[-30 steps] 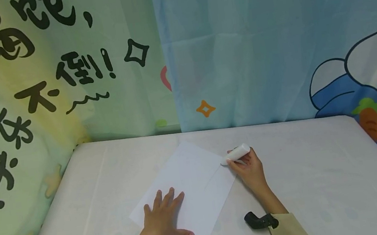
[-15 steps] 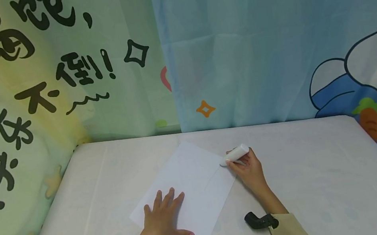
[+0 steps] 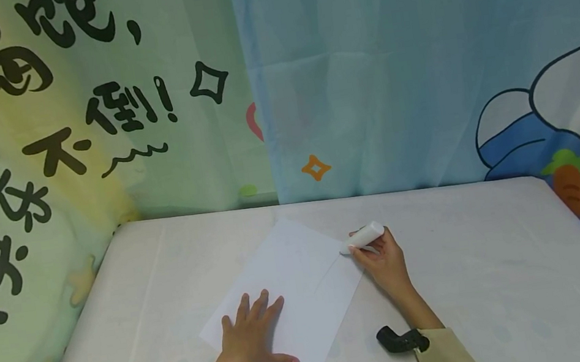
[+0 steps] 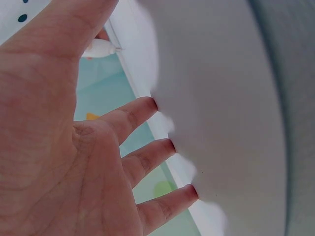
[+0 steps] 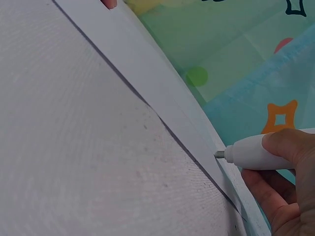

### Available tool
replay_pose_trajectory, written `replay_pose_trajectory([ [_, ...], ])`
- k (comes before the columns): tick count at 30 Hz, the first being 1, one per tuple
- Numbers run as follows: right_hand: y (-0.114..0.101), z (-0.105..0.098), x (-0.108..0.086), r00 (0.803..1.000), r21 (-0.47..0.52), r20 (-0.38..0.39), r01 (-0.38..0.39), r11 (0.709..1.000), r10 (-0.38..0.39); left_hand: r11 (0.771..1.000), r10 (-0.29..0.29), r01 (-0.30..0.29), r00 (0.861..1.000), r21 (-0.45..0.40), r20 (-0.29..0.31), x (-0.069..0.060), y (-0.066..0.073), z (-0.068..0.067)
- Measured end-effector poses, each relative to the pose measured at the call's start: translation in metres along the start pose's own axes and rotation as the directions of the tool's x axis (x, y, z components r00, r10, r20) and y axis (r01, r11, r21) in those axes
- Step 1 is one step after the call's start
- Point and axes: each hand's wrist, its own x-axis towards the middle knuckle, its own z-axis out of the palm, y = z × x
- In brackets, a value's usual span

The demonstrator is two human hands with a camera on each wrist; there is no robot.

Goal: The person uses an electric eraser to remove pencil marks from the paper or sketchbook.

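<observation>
A white sheet of paper [image 3: 295, 279] lies at an angle on the table, with a faint thin line near its right corner. The left hand [image 3: 251, 338] rests on the lower left of the sheet, fingers spread; in the left wrist view its fingertips [image 4: 167, 142] touch the paper. In the right hand [image 3: 387, 263] is a thick white pen [image 3: 366, 236], pinched between thumb and fingers. The right wrist view shows the pen [image 5: 251, 152] with its grey tip at the paper [image 5: 147, 83] near the edge; whether it touches cannot be told.
A white-covered table [image 3: 476, 278] extends around the paper. Behind it hang a green curtain [image 3: 200, 175] with dark lettering and a blue curtain [image 3: 395, 98] with printed figures. Black devices [image 3: 401, 340] are at both wrists.
The right hand and pen have shifted only very slightly. The left hand and the paper have stayed in place.
</observation>
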Motion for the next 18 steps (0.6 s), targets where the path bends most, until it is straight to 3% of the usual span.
replay_pose_trajectory([
  [18,0.0021,-0.0003,-0.0018,0.998,0.014,0.006,0.056,0.998,-0.056,1.0,0.0,0.0,1.0,0.0,0.007,-0.0004,-0.0003,0.0007],
])
